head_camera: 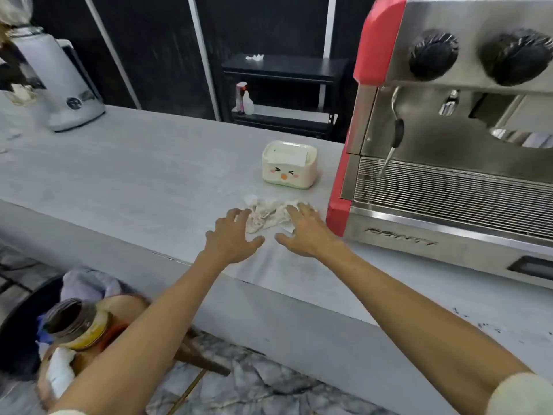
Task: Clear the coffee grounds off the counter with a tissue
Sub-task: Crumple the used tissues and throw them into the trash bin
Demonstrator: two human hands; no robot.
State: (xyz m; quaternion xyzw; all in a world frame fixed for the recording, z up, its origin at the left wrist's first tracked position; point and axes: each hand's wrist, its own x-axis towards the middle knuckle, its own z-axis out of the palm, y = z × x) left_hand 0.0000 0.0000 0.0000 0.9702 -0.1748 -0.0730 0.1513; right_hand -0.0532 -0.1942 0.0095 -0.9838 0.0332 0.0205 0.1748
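A crumpled, brown-stained tissue (269, 215) lies on the grey counter (134, 175), just in front of a cream tissue box (288, 164) with a cartoon face. My left hand (233, 238) is spread flat with its fingertips at the tissue's left edge. My right hand (308, 232) is also spread, its fingers resting on the tissue's right side. Neither hand grips it. No loose coffee grounds show around the tissue.
A red and steel espresso machine (449, 145) stands close to the right of the tissue. A white grinder (59, 85) sits at the far left. Below the counter edge is a black bin (74, 324) with a jar and rubbish. Dark specks (478, 323) mark the counter's near right.
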